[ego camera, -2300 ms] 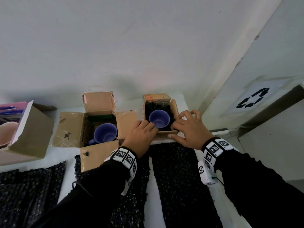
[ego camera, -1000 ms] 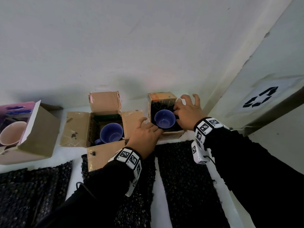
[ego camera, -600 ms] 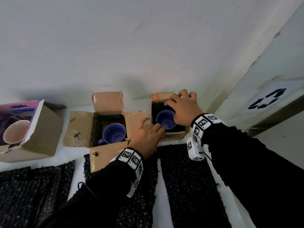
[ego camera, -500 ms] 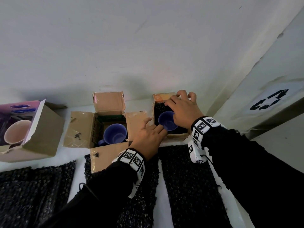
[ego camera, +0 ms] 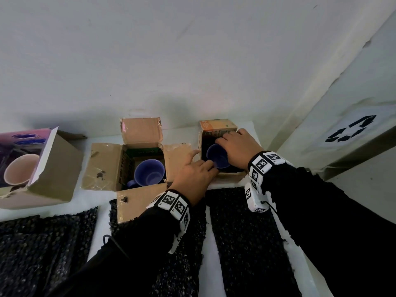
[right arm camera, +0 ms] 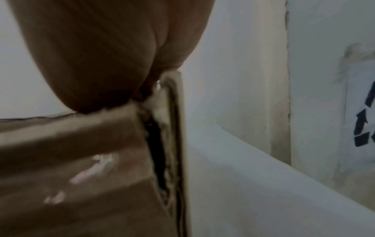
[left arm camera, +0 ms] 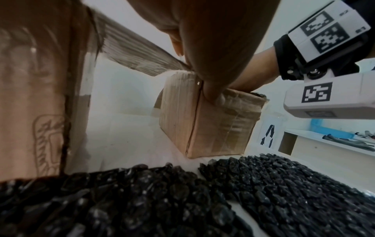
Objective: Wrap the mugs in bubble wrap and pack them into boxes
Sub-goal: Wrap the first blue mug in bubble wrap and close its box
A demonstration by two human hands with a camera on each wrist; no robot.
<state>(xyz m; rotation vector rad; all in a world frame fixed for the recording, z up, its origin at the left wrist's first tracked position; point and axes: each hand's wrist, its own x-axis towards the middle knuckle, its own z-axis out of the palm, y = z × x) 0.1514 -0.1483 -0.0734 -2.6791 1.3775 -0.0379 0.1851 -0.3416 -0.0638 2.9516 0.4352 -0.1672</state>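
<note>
A white table (ego camera: 102,200) stood against a plain white wall (ego camera: 171,61), with a recycling sign (ego camera: 351,130) on a panel to the right. Sheets of black bubble wrap (ego camera: 246,243) lay along the table's near edge. At the far right stood a small cardboard box (ego camera: 218,127) lined with dark wrap, a blue mug (ego camera: 216,155) upright inside it. The right hand (ego camera: 240,150) reached over the mug from the right, fingers curled down at its far rim; whether they actually gripped it was hidden. The left hand (ego camera: 195,176) rested at the box's near left corner, fingers bent over the edge by the mug, thumb pressed on the outer wall in the left wrist view. To the left, an open box (ego camera: 102,166) with spread flaps held a second blue mug (ego camera: 149,172). Further left, a pink mug (ego camera: 19,168) sat in a tilted box (ego camera: 55,168), partly cut off. The right wrist view was blurred, showing only palm and cardboard.
</note>
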